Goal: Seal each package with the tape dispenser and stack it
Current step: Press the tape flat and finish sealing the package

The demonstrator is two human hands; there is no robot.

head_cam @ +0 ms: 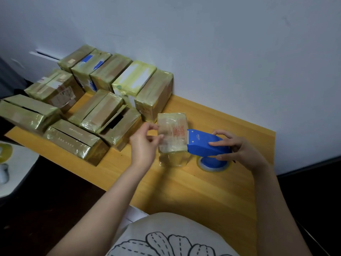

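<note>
blue tape dispenser (204,145) against package (171,145), roll (212,164) half hidden, print (178,133) blurred

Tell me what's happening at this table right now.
A person is taping a small package on the wooden table. Their right hand grips the blue tape dispenser, whose front end is against the package's right side. The left hand holds the package's left edge. More tape-wrapped boxes sit to the left and along the wall, some stacked and a few with flaps open.
</note>
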